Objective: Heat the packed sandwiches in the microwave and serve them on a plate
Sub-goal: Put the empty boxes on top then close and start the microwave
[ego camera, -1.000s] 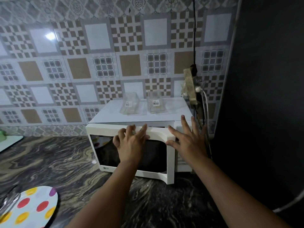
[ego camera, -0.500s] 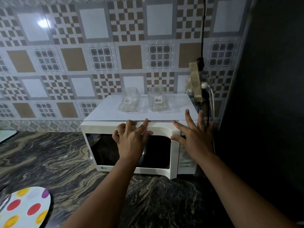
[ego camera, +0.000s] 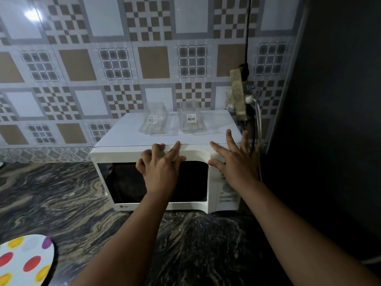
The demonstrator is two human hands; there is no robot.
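We see the white microwave (ego camera: 165, 176) with dark door glass; left hand (ego camera: 162, 168) and right hand (ego camera: 237, 164), fingers spread, holding nothing, press its front beneath 2 clear packs (ego camera: 153, 121).

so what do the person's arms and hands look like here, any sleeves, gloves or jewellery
Both arms are bare for their whole visible length: no sleeve shows in this view. The left hand and the right hand are ungloved, with no ring, watch, bracelet or band visible on fingers or wrists. Fingernails look short and unpainted, though the dim light limits detail. No marks or tattoos can be made out.

Marbled countertop (ego camera: 61, 195) under microwave (ego camera: 127, 139), spotted plate (ego camera: 24, 263).
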